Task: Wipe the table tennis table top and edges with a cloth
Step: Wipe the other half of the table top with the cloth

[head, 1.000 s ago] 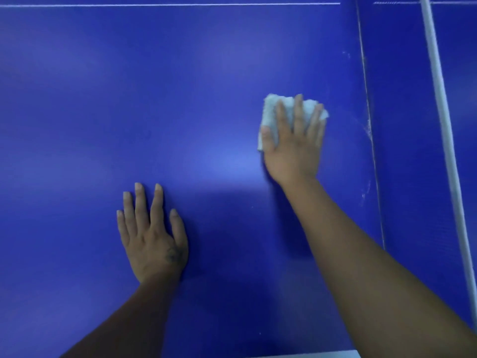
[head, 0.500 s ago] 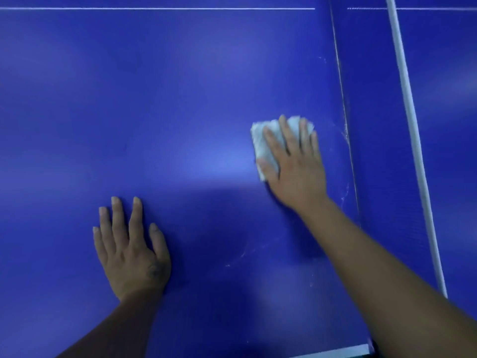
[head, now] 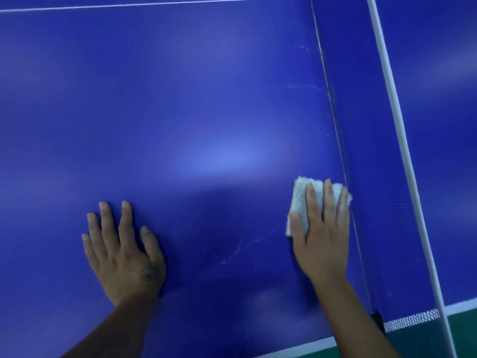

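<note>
Your right hand (head: 321,236) lies flat on the white cloth (head: 299,200), at about 4 o'clock in the view. Its fingers (head: 327,200) are straight and close together, pressing the folded cloth down onto the blue desk (head: 180,99) rather than curling round it. The cloth shows past the fingertips at 12 o'clock of the hand and beside the thumb at 9 o'clock. Its 3 o'clock edge sits just beside the foot of the net (head: 376,177), and whether it touches there is hard to tell.

Your left hand (head: 121,251) rests palm down on the bare desk at about 8 o'clock, well apart from the cloth. Its fingers (head: 105,220) are spread wide and hold nothing.

Faint pale scuff marks (head: 240,250) streak the surface between your two hands. The net runs from 12 o'clock down to 5 o'clock, with its white top band (head: 395,120) on the far side. A thin white line (head: 129,6) crosses the desk at 12 o'clock. A white edge line (head: 296,348) borders it at 6 o'clock, and green floor (head: 464,324) shows beyond the corner at 5 o'clock.
</note>
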`<state>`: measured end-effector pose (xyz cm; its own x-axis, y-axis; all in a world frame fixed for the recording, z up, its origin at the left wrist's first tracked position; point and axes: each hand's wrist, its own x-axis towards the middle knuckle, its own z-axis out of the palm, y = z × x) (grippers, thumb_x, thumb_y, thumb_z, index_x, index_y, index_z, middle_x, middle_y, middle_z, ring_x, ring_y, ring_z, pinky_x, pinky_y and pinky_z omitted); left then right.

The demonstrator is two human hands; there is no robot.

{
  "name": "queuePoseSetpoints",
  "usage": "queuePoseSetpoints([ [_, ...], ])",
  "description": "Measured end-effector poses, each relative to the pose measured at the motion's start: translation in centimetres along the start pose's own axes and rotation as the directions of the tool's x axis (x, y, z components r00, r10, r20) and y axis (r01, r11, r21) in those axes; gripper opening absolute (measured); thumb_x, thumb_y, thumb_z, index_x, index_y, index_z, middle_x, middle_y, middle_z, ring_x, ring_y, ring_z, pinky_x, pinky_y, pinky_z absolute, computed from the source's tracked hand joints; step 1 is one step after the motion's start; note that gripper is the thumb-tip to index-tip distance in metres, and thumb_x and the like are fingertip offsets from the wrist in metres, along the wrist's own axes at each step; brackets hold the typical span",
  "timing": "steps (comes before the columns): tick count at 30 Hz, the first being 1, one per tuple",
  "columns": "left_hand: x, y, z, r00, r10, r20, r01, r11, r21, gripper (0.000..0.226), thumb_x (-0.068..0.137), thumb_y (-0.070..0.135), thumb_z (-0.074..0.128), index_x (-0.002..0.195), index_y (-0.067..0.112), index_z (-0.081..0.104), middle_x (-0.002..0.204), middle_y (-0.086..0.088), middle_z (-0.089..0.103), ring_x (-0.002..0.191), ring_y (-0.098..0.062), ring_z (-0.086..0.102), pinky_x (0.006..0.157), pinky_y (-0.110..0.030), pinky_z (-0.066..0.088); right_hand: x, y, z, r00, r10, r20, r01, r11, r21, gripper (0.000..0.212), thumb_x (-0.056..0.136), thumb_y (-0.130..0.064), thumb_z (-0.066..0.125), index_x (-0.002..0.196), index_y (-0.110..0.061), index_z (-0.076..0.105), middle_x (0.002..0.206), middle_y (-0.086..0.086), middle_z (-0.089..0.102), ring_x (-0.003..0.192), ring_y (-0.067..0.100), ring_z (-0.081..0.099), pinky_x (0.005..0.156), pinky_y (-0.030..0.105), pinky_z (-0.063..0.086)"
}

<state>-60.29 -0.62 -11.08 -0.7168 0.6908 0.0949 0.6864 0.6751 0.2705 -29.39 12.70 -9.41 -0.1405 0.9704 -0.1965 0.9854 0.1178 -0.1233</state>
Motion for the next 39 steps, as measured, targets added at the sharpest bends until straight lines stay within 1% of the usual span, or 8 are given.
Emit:
queuePoseSetpoints([
  [3, -0.1, 0.1, -0.1, 1.000, -0.010, 0.005, 0.010, 1.000, -0.011, 0.059, 0.107, 0.034, 0.044, 0.164, 0.020, 0.043, 0.177, -0.009, 0.026, 0.166, -0.029, 0.016, 0.135, -0.050, 0.007, -0.4, -0.6, 0.0, 1.000, -0.002, 0.017, 0.002, 1.000, -0.017, 0.069, 0.111, -0.055, 0.032, 0.172, -0.024, 0.019, 0.180, 0.008, 0.009, 0.165, 0.042, 0.001, 0.132, 0.062, 0.016],
  [8, -0.1, 0.0, 0.1, 1.000, -0.007, -0.001, 0.007, 1.000, -0.005, 0.057, 0.107, 0.034, 0.044, 0.163, 0.020, 0.044, 0.177, -0.009, 0.026, 0.166, -0.029, 0.016, 0.135, -0.050, 0.008, 9.1, -2.7, -1.1, 0.989, -0.146, -0.001, 0.146, 0.987, -0.063, 0.068, 0.112, -0.057, 0.024, 0.172, -0.025, 0.019, 0.180, 0.010, 0.008, 0.164, 0.045, 0.001, 0.133, 0.059, 0.007],
  [12, -0.2, -0.4, 0.4, 0.999, 0.016, -0.040, -0.016, 1.000, 0.003, 0.056, 0.109, 0.033, 0.044, 0.162, 0.019, 0.045, 0.176, -0.010, 0.028, 0.165, -0.030, 0.019, 0.135, -0.049, 0.009, 14.6, -3.3, -1.7, 0.997, -0.080, 0.009, 0.080, 0.997, -0.016, 0.069, 0.111, -0.062, 0.017, 0.172, -0.032, 0.009, 0.181, 0.002, -0.002, 0.166, 0.036, -0.008, 0.135, 0.053, -0.003],
  [18, -0.1, -0.6, 0.7, 0.999, 0.015, -0.031, -0.015, 1.000, 0.005, 0.055, 0.110, 0.036, 0.042, 0.164, 0.025, 0.042, 0.177, -0.006, 0.025, 0.166, -0.027, 0.015, 0.135, -0.049, 0.009, 3.5, 0.6, 0.0, 0.997, -0.038, -0.067, 0.034, 0.997, -0.067, 0.066, 0.115, -0.055, 0.022, 0.172, -0.022, 0.016, 0.179, 0.014, 0.010, 0.165, 0.044, 0.005, 0.133, 0.059, 0.009],
  [22, -0.1, -0.7, 0.6, 1.000, 0.010, -0.029, -0.010, 1.000, 0.004, 0.055, 0.110, 0.035, 0.042, 0.164, 0.024, 0.042, 0.177, -0.006, 0.026, 0.166, -0.027, 0.015, 0.135, -0.050, 0.009, -3.7, 2.7, 0.7, 0.999, 0.042, 0.013, -0.042, 0.999, -0.033, 0.070, 0.113, -0.056, 0.022, 0.172, -0.020, 0.016, 0.180, 0.014, 0.007, 0.165, 0.042, -0.001, 0.133, 0.062, 0.009],
  [31, -0.2, -0.5, 0.7, 0.999, 0.020, -0.038, -0.020, 1.000, 0.006, 0.056, 0.109, 0.033, 0.044, 0.164, 0.021, 0.043, 0.177, -0.009, 0.028, 0.166, -0.029, 0.018, 0.135, -0.050, 0.010, 4.4, -4.8, 0.9, 0.989, 0.117, -0.091, -0.114, 0.993, 0.029, 0.066, 0.114, -0.055, 0.021, 0.172, -0.024, 0.017, 0.180, 0.013, 0.006, 0.164, 0.045, 0.000, 0.133, 0.061, 0.003],
  [34, -0.3, -0.7, 0.8, 0.999, 0.026, -0.047, -0.025, 1.000, 0.007, 0.055, 0.109, 0.032, 0.045, 0.163, 0.020, 0.045, 0.176, -0.009, 0.029, 0.165, -0.031, 0.021, 0.134, -0.052, 0.012, 6.0, -10.6, 1.7, 0.994, 0.041, -0.106, -0.038, 0.999, 0.024, 0.065, 0.113, -0.056, 0.021, 0.171, -0.029, 0.020, 0.180, 0.011, 0.009, 0.164, 0.045, 0.003, 0.132, 0.061, 0.006],
  [39, -0.4, -0.8, 0.9, 0.997, 0.039, -0.062, -0.038, 0.999, 0.014, 0.054, 0.110, 0.031, 0.046, 0.162, 0.019, 0.046, 0.175, -0.009, 0.031, 0.165, -0.031, 0.022, 0.134, -0.052, 0.014, 0.2, -16.9, 4.1, 0.960, -0.231, -0.157, 0.247, 0.965, 0.093, 0.063, 0.112, -0.056, 0.034, 0.168, -0.027, 0.033, 0.178, 0.009, 0.021, 0.165, 0.043, 0.008, 0.130, 0.061, 0.015],
])
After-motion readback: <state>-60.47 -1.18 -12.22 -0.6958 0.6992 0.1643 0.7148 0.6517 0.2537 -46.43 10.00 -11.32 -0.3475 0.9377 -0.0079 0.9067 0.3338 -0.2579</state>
